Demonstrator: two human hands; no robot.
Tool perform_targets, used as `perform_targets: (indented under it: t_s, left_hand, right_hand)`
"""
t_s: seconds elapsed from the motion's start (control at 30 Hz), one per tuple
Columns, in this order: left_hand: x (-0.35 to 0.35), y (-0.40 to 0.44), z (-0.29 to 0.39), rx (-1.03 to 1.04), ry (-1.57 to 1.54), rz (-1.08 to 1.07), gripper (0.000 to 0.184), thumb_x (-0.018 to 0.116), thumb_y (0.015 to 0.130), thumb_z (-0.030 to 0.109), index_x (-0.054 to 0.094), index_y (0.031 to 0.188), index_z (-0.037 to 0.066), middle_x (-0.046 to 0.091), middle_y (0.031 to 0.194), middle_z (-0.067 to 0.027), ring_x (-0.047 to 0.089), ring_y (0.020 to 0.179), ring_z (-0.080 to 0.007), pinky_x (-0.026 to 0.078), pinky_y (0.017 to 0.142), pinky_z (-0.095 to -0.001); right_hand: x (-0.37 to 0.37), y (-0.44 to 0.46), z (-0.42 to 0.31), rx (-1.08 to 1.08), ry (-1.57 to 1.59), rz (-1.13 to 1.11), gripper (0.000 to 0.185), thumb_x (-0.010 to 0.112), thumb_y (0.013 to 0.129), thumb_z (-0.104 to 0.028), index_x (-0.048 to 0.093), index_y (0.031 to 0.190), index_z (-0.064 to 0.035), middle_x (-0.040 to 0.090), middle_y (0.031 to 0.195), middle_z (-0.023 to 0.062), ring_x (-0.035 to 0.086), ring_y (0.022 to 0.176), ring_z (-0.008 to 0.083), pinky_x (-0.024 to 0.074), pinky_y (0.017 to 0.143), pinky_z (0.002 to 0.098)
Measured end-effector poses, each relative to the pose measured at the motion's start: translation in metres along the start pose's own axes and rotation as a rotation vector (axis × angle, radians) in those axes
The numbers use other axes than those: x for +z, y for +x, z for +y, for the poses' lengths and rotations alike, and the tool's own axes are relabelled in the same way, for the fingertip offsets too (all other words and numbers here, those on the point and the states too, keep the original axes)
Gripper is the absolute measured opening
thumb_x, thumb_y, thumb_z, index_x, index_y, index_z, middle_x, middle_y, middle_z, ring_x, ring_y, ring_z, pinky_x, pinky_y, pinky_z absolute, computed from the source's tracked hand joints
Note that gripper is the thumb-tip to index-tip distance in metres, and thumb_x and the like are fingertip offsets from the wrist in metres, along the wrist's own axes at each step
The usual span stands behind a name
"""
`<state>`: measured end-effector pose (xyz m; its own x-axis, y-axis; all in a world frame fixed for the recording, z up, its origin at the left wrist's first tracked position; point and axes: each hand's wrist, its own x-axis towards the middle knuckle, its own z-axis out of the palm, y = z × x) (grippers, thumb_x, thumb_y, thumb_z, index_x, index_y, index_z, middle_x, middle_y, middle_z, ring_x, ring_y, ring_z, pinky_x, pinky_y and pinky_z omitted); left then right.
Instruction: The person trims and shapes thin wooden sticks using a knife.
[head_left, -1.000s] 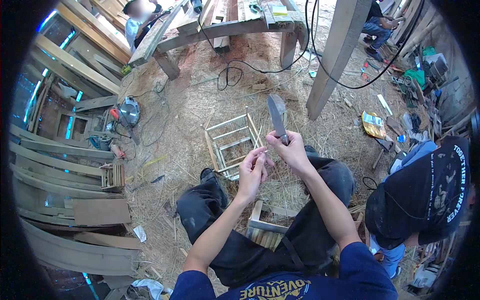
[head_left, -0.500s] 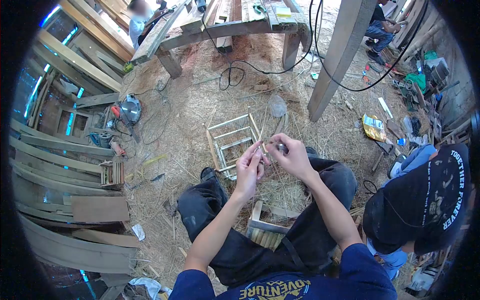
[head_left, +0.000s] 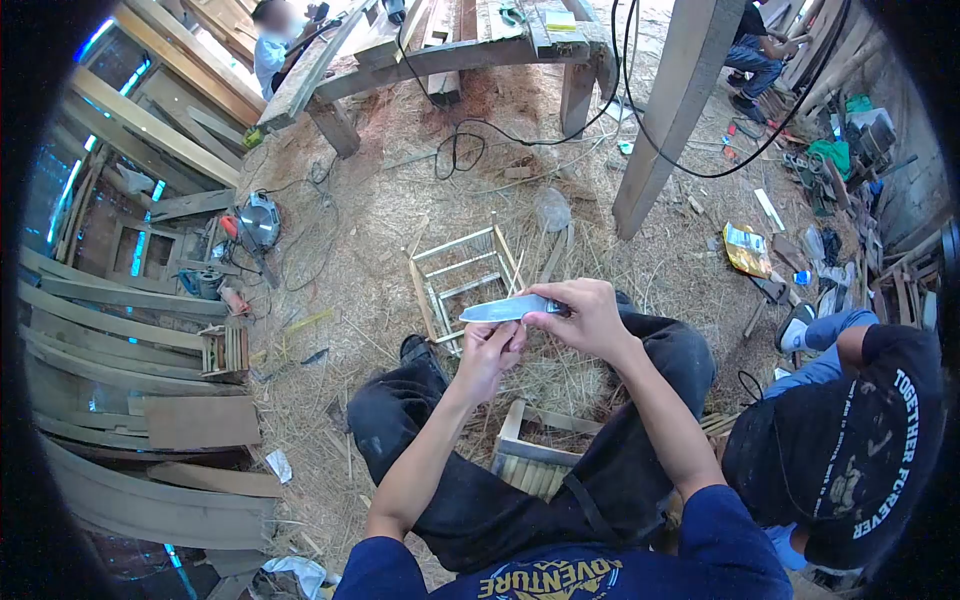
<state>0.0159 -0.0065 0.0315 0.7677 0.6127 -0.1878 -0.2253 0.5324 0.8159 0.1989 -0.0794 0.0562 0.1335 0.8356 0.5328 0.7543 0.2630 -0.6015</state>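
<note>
My right hand (head_left: 588,318) is closed round the handle of a knife, whose broad pale blade (head_left: 495,309) points left across the top of my left hand (head_left: 488,352). The left fingers are pinched together below the blade, on a thin bamboo strip (head_left: 517,277) whose end sticks up past the knife. Just beyond my hands, a small open frame of light sticks (head_left: 416,285) stands on the straw-covered floor. Between my legs lies another wooden piece with a row of bamboo slats (head_left: 533,476).
A co-worker in a black shirt (head_left: 840,460) sits close on my right. Ahead are a wooden workbench (head_left: 430,62), a slanting post (head_left: 672,120) and a hanging black cable (head_left: 700,178). A circular saw (head_left: 260,222) lies at left; a yellow packet (head_left: 746,250) lies at right.
The knife has turned so its blade now shows broadside, laid across above my left hand. My left hand has moved slightly down. The co-worker at right has leaned and shifted an arm.
</note>
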Motion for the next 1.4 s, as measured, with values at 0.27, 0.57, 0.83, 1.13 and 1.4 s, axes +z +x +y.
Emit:
perform_targets:
  t_s: [0.27, 0.57, 0.83, 1.13, 1.4]
  left_hand:
    - [-0.003, -0.009, 0.001, -0.008, 0.16, -0.014, 0.038, 0.051, 0.103, 0.015, 0.053, 0.141, 0.009, 0.055, 0.074, -0.0011, 0.035, 0.051, -0.0017, 0.025, 0.045, -0.0176]
    - [0.001, 0.001, 0.007, 0.059, 0.189, 0.052, 0.021, 0.053, 0.102, 0.014, 0.065, 0.111, -0.001, 0.062, 0.079, -0.0032, 0.044, 0.053, -0.003, 0.033, 0.047, -0.0184]
    - [0.006, 0.012, 0.002, 0.16, 0.112, 0.14, 0.016, 0.059, 0.098, 0.01, 0.067, 0.109, 0.0, 0.062, 0.079, -0.0004, 0.043, 0.056, -0.0031, 0.031, 0.049, -0.0199]
    - [0.014, 0.008, -0.004, 0.109, 0.075, 0.088, 0.031, 0.057, 0.099, 0.008, 0.061, 0.129, 0.001, 0.055, 0.074, 0.0053, 0.035, 0.055, -0.0006, 0.026, 0.049, -0.0207]
    - [0.01, 0.001, -0.007, -0.045, -0.078, 0.012, 0.042, 0.056, 0.097, 0.006, 0.053, 0.139, 0.003, 0.042, 0.067, 0.009, 0.029, 0.052, -0.0014, 0.022, 0.048, -0.0214]
  right_hand:
    - [-0.017, 0.013, 0.02, 0.254, -0.006, 0.095, 0.036, 0.078, 0.081, -0.036, 0.075, 0.102, -0.0071, 0.073, 0.082, 0.0124, 0.072, 0.068, 0.0224, 0.0551, 0.063, 0.033]
    - [-0.003, 0.01, -0.008, 0.373, 0.39, -0.195, 0.041, 0.074, 0.087, -0.031, 0.066, 0.12, -0.0075, 0.071, 0.078, 0.0051, 0.062, 0.067, 0.0097, 0.0478, 0.063, 0.0269]
    - [0.0, 0.006, -0.005, 0.331, 0.494, -0.174, 0.043, 0.073, 0.09, -0.025, 0.061, 0.126, -0.0047, 0.069, 0.081, 0.0016, 0.058, 0.073, 0.0046, 0.0444, 0.065, 0.0237]
    - [-0.016, 0.001, -0.005, 0.253, 0.255, -0.165, 0.048, 0.082, 0.079, -0.027, 0.066, 0.119, -0.0054, 0.072, 0.081, 0.006, 0.067, 0.072, 0.0105, 0.0504, 0.065, 0.0259]
    - [-0.018, -0.003, 0.007, 0.022, 0.047, -0.066, 0.047, 0.088, 0.07, -0.036, 0.073, 0.107, -0.0123, 0.063, 0.067, 0.0036, 0.059, 0.054, 0.0151, 0.0458, 0.052, 0.0278]
